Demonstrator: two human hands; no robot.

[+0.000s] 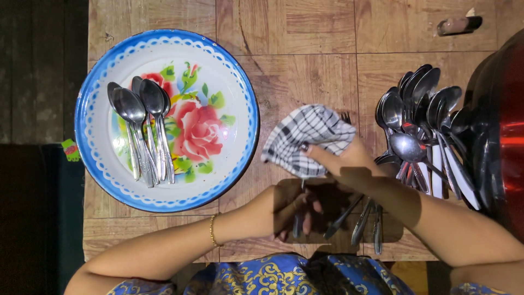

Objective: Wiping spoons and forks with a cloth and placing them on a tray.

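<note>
Head view over a wooden table: right hand pinches a black-and-white checked cloth wrapped round a fork (only the tines peek out). Left hand clenches the handle below. Wiped spoons lie in the floral enamel bowl; piled cutlery waits right.

No packages, signs or screens in view. Only a small green and red tag, irregular in shape, just beside the bowl at left.
</note>
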